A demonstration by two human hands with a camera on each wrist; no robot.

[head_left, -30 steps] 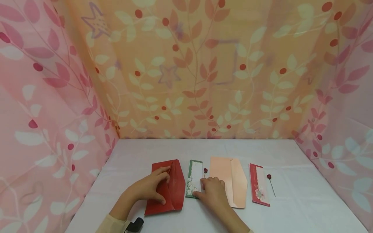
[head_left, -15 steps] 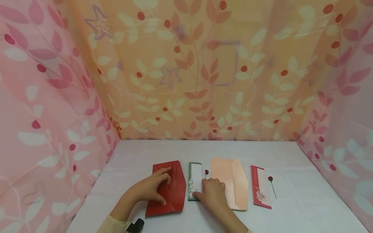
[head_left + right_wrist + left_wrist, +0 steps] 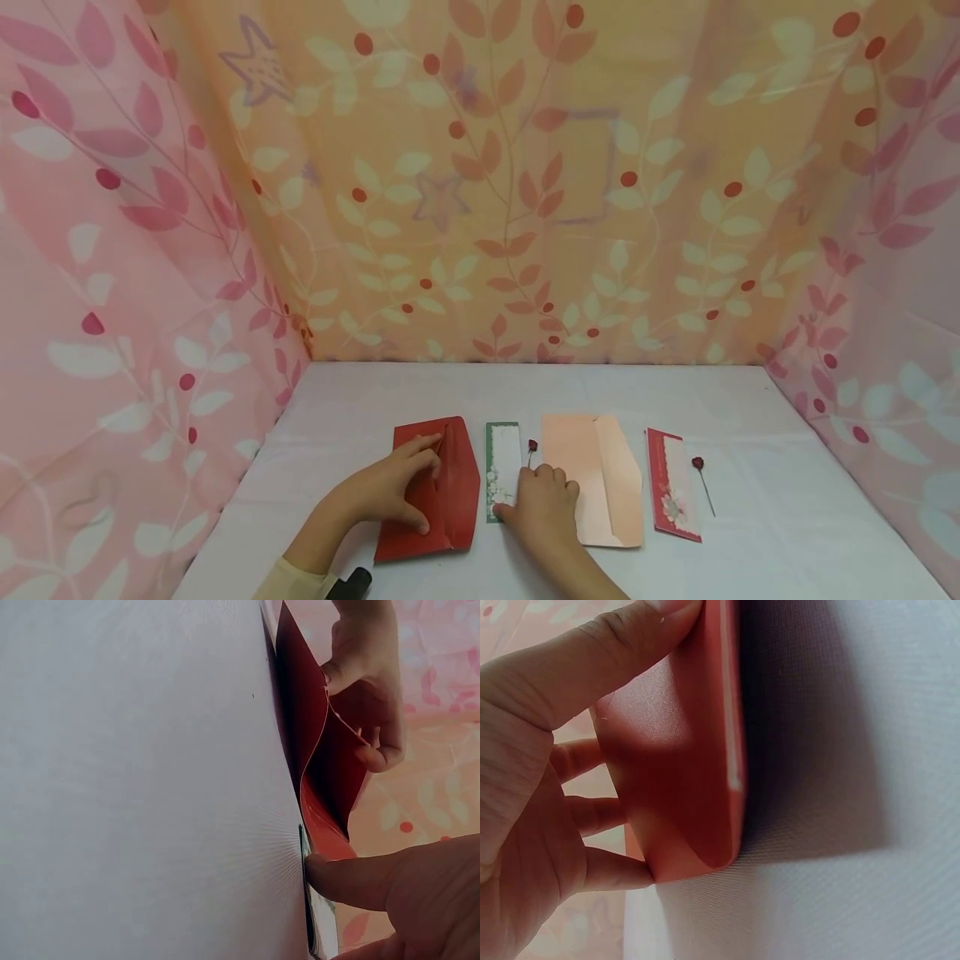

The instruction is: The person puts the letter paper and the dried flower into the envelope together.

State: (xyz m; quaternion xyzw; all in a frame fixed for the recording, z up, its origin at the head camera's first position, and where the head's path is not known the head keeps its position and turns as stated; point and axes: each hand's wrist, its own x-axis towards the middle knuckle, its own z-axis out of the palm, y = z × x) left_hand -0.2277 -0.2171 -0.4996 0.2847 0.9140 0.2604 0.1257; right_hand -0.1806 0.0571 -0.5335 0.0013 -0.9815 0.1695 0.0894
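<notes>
My left hand [image 3: 390,485] holds the red envelope [image 3: 462,496] at the left, fingers near its far part and thumb near its front. In the right wrist view the envelope's mouth gapes between thumb and fingers. A slim green-bordered card [image 3: 504,467] with white flowers lies just right of the envelope. My right hand [image 3: 546,504] grips this card near its front end, thumb [image 3: 349,881] at the left edge and fingers at the right. Behind those fingers, a small dark red rose on a stem [image 3: 532,447] is partly hidden.
A peach envelope [image 3: 573,442] with its flap open to the right lies beside my right hand, partly covered by it. Further right are a red floral card [image 3: 671,487] and another small red rose on a thin stem [image 3: 699,464]. Patterned curtains surround the white table [image 3: 375,387].
The green card has turned slightly and now lies straighter, moving with my right hand. My left hand keeps its hold on the red envelope. The head view has shifted a little.
</notes>
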